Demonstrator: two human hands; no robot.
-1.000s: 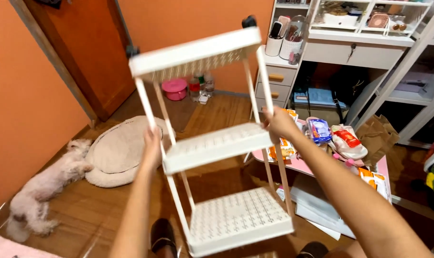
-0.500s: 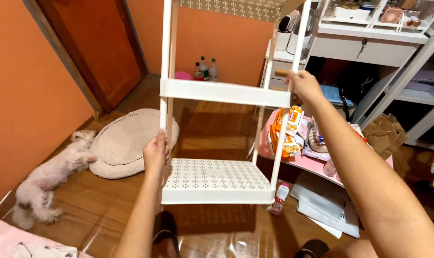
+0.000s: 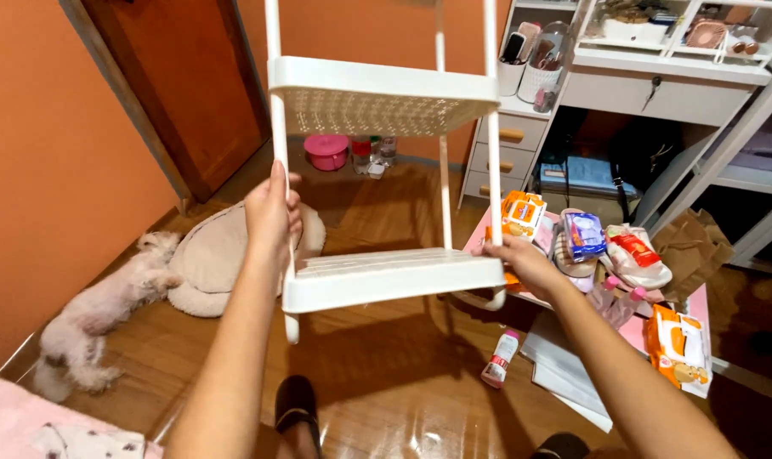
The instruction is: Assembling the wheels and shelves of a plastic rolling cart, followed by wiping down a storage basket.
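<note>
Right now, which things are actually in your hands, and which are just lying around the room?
In hand:
white shelf rack, gripped by left hand and right hand

Lying about:
small pale dog on the wooden floor
round pet bed
snack packets on the pink table
pink pot
small white bottle

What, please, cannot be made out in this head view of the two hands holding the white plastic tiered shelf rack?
- White plastic tiered shelf rack: its top is cut off by the upper edge of the head view.
- Right hand: its fingertips are hidden behind the rack's lower tier.
- Left hand: its palm is turned away, around the post.
- Packets on the pink low table: too small to identify.
</note>
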